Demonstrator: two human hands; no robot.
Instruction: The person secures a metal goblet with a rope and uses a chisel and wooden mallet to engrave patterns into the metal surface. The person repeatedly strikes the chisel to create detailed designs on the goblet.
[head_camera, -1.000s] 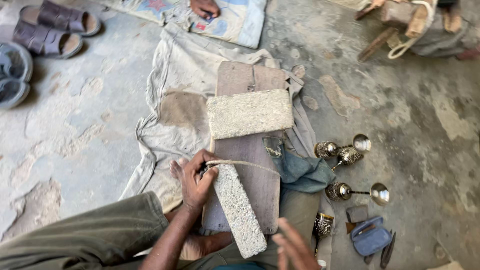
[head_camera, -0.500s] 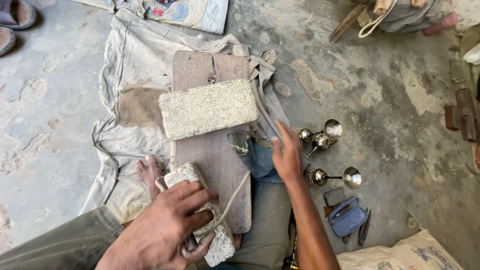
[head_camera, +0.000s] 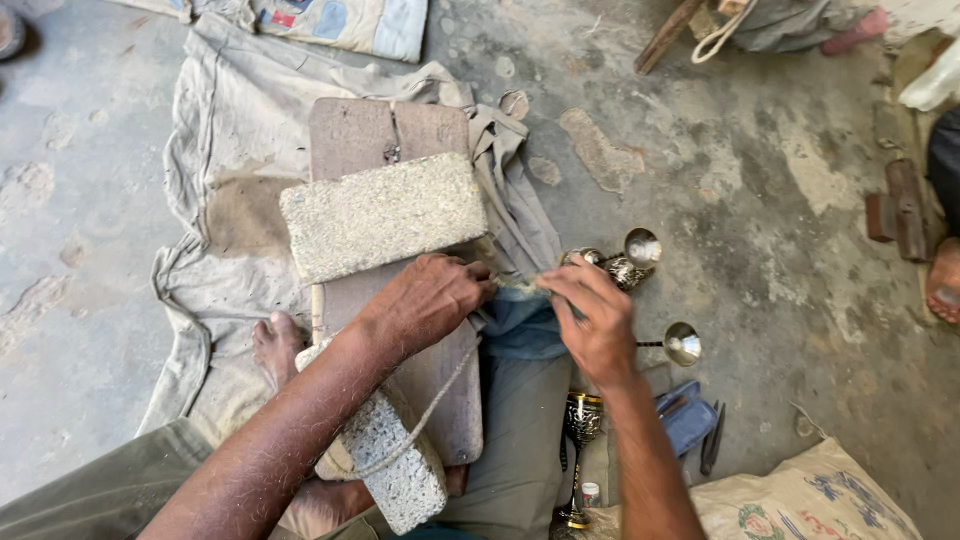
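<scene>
- Head view is showing the left hand (head_camera: 432, 300) and right hand (head_camera: 593, 322) meeting over the edge of a wooden board (head_camera: 392, 135), both pinching a tuft of pale fibre (head_camera: 517, 287) stretched between them.
- Left fingers are curling closed on one end, right fingers are nipping the other.
- A rough stone block (head_camera: 385, 215) is lying across the board; a second block (head_camera: 395, 465) with a cord (head_camera: 430, 412) is sitting nearer.
- Shiny metal goblets (head_camera: 640, 247) are standing just right of the hands.

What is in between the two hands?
In the head view, a short tuft of pale fibre runs from the left hand to the right hand, above blue cloth.
</scene>
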